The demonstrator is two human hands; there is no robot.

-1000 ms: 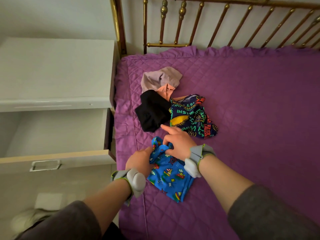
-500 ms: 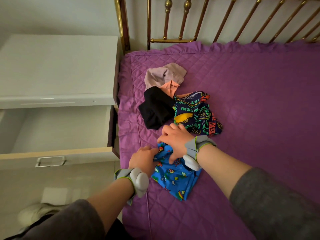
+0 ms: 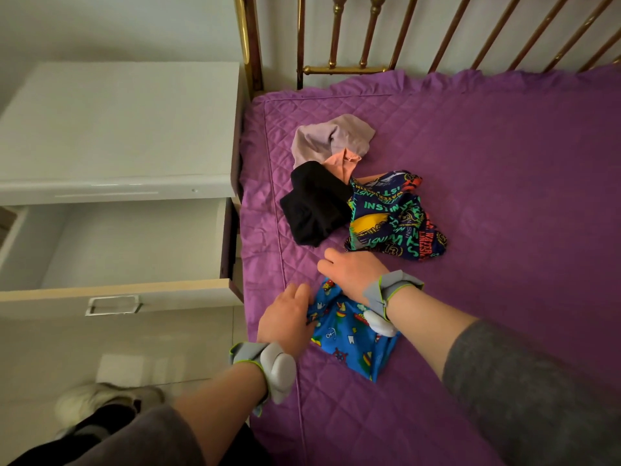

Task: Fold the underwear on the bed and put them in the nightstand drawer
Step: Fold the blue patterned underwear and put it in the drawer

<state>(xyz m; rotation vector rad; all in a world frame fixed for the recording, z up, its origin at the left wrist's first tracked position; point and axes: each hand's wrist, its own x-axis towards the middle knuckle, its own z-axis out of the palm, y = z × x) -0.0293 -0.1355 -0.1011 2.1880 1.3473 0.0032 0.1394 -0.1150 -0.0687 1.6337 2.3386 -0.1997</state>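
Folding is in hand on the first piece, a pair of blue underwear (image 3: 349, 334) printed with boats and anchors, lying on the bed (image 3: 504, 196) near its left edge. The right hand (image 3: 353, 272) lies palm down across the far end of the blue underwear, fingers fairly straight and pressing the cloth flat. The left hand (image 3: 285, 321) is at its left edge, thumb on the fabric; whether it pinches the cloth I cannot tell.

Just beyond the blue underwear sits the unfolded heap: a black pair (image 3: 312, 203), a navy lettered pair (image 3: 393, 220), a mauve pair (image 3: 331, 136) and a peach scrap (image 3: 342, 163), touching one another. To the left of the blue underwear the nightstand drawer (image 3: 117, 294) stands pulled out, with nothing visible inside.

The next move likely calls for bringing one side over the middle while the pressing hand keeps the cloth from sliding on the quilting.

The bed has a purple quilted cover; a brass headboard (image 3: 369, 28) stands beyond the blue underwear, with the white nightstand (image 3: 117, 122) and pale floor to its left.
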